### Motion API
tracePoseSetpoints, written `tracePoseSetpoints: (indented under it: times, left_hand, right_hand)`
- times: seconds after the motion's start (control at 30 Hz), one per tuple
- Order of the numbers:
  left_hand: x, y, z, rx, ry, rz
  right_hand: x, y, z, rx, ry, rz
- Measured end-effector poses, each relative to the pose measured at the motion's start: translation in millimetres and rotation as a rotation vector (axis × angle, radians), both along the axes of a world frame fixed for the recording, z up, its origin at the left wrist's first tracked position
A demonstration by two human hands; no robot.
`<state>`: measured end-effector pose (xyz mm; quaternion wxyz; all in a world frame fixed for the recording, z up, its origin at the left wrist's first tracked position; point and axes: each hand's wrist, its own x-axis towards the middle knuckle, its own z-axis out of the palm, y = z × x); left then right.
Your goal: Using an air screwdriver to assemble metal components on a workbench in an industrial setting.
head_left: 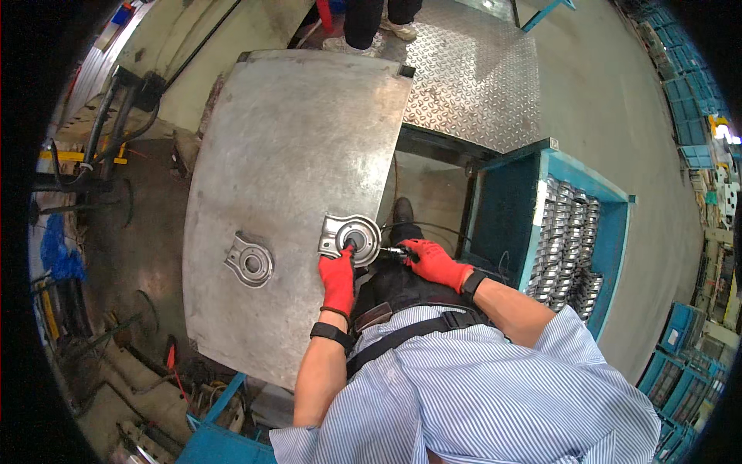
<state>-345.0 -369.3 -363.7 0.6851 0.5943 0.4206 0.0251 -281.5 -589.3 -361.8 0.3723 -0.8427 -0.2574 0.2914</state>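
At the right edge of the metal table (286, 139), a round stamped metal bracket (357, 237) with a flat tab lies partly over the side. My left hand (337, 280), in a red glove with dark fingertips, is closed on the bracket, its fingers at the round centre. My right hand (434, 261), gloved the same way, grips a slim tool (393, 250) with a bright metal tip. That tip points at the bracket's rim; whether they touch I cannot tell. A second bracket (250, 261) of similar shape lies on the table to the left.
A blue bin (550, 166) with stacked metal parts (563, 240) stands to my right. Beyond the table is a tread-plate platform (479, 69), with another person's shoes (398, 29) near it. A thin dark hose (433, 226) runs near my right hand. Machinery (116, 124) stands at left.
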Motion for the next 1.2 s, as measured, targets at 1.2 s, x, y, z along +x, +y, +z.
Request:
tracePoseSetpoints:
  times: [1.2]
  left_hand:
    - [-48.9,50.8,48.4,0.214,-0.065,-0.067]
  right_hand:
    - [0.7,-14.1,29.1,0.119,0.051,-0.219]
